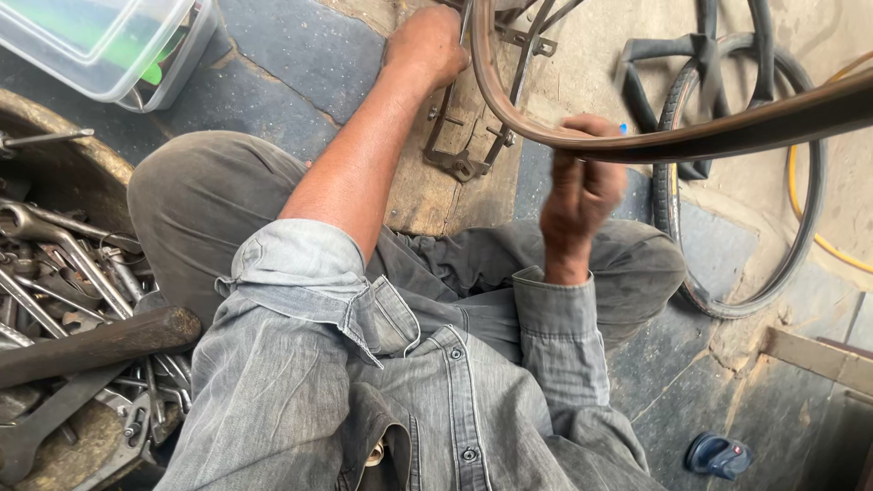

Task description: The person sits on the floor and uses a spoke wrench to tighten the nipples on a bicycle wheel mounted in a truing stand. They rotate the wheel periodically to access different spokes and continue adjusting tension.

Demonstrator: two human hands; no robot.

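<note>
A brown bicycle rim [691,138] curves across the top of the head view. My left hand [426,44] grips the rim's left part near a metal bracket frame [468,136] lying on the floor. My right hand [582,186] is blurred and closed at the rim's lower edge, with a small blue-tipped thing poking out above the fingers; what it is cannot be told. I sit low in a grey shirt and grey trousers.
A round pan [64,173] at the left holds several spanners and a wooden handle [100,344]. A clear plastic box [109,45] stands top left. A black tyre [800,227] and dark rubber strips lie at the right. A small blue object [718,455] rests bottom right.
</note>
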